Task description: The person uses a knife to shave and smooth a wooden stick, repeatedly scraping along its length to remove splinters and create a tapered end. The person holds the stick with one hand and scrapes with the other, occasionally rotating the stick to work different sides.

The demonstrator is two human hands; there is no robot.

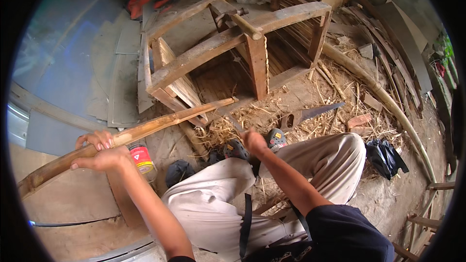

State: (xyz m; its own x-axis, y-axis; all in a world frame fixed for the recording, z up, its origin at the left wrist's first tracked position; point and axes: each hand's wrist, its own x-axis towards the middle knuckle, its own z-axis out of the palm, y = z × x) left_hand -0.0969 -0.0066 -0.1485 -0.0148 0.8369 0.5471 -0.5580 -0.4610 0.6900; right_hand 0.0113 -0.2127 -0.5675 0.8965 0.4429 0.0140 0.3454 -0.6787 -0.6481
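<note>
My left hand [101, 154] is wrapped round a long, slightly curved wooden pole [162, 125]. The pole slants from the lower left up to a pale, tapered end near the middle. My right hand [255, 141] is closed in a fist between my knees, just above my shoes. A narrow knife blade [235, 122] sticks out of it toward the pole's tapered end; its handle is hidden in my fist. A little space shows between blade and pole. To the right, a handsaw [310, 115] with a wooden handle lies on a litter of shavings [257, 112].
Ahead stands a wooden frame [204, 56], with a hammer [245, 25] lying on it. A red can [141, 159] is below the pole. On the right are a brick [359, 120], a black plastic bag [385, 157] and a long curved pole [383, 94]. Boards [400, 39] lean beyond.
</note>
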